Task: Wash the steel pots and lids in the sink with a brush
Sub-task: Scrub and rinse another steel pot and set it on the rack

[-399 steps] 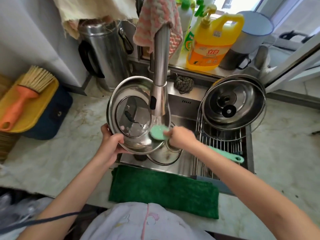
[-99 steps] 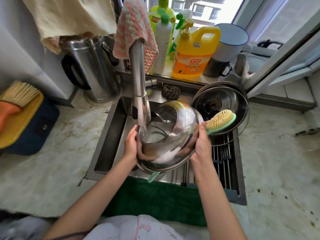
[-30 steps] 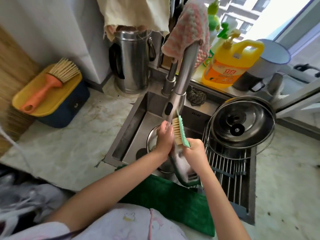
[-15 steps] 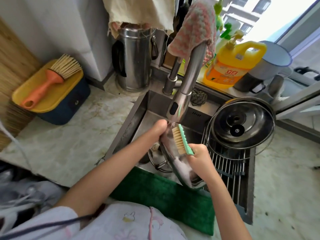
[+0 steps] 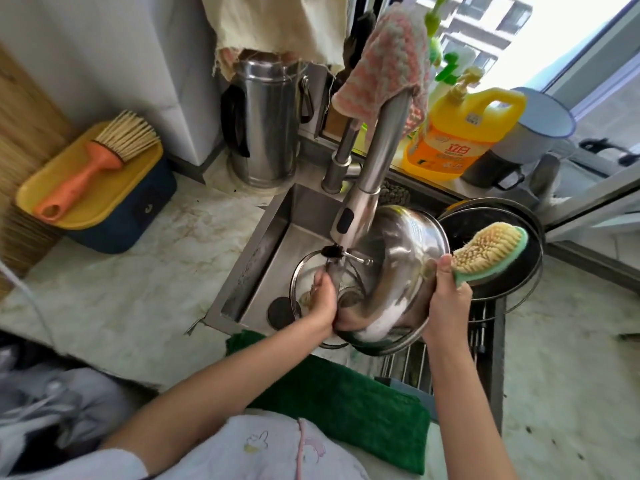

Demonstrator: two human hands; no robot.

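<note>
Left arm: bare, reaching from lower left toward centre, wrist straight. Left hand (image 5: 323, 299): fingers curled on the left rim of the steel pot (image 5: 398, 271). Right arm: bare, reaching steeply up from lower right. Right hand (image 5: 446, 299): fingers wrapped round the handle of the brush (image 5: 488, 251), thumb raised, hand against the pot's right edge.

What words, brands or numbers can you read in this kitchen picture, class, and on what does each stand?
"立白": on the orange label of the yellow detergent bottle on the sill behind the sink.
Smaller print under that brand: too blurred to read.
White sticker near the bottle's handle: too small to read.
Nothing else here is legible.
</note>
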